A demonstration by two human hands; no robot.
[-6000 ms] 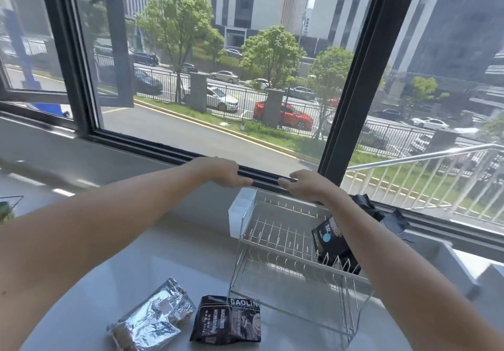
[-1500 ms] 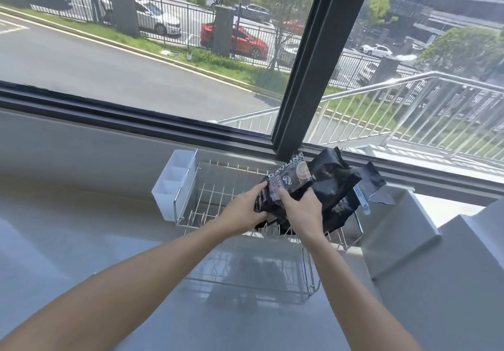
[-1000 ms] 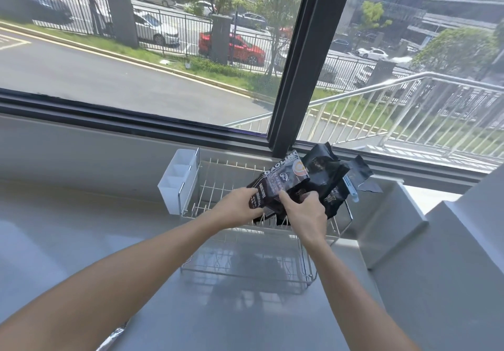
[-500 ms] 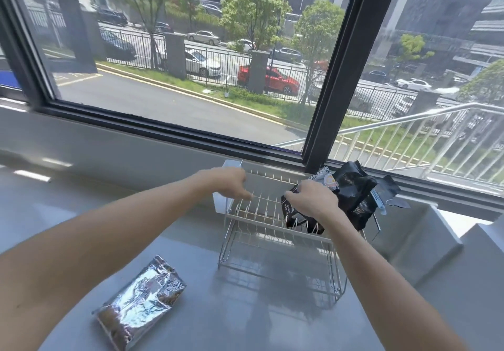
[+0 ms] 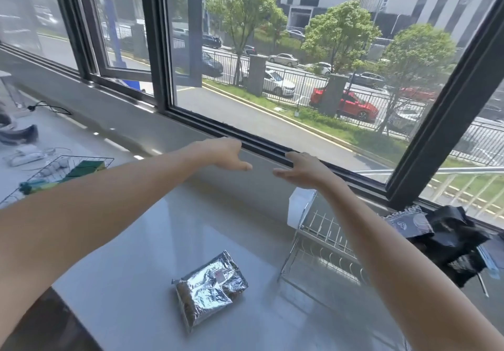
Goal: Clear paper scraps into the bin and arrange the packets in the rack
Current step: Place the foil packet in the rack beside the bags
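A crinkled silver foil packet (image 5: 211,286) lies flat on the grey counter (image 5: 131,282), in front of me. To its right stands a wire rack (image 5: 324,237) with a white cup holder (image 5: 300,207) on its left end. Several black packets (image 5: 447,241) stand bunched in the rack's right part, half hidden by my right forearm. My left hand (image 5: 225,154) and my right hand (image 5: 302,169) hover empty above the counter near the window ledge, fingers loosely spread, well above the foil packet and left of the rack.
A dark-framed window (image 5: 245,138) runs along the back of the counter. At the far left sits a black wire basket (image 5: 58,170) with green things in it, with white cloths and a cable beyond. The counter's near-left edge drops off to a dark floor.
My right hand has let go of the black packets in the rack. Both hands have risen and moved left, empty, and my view has swung left, bringing the foil packet closer.
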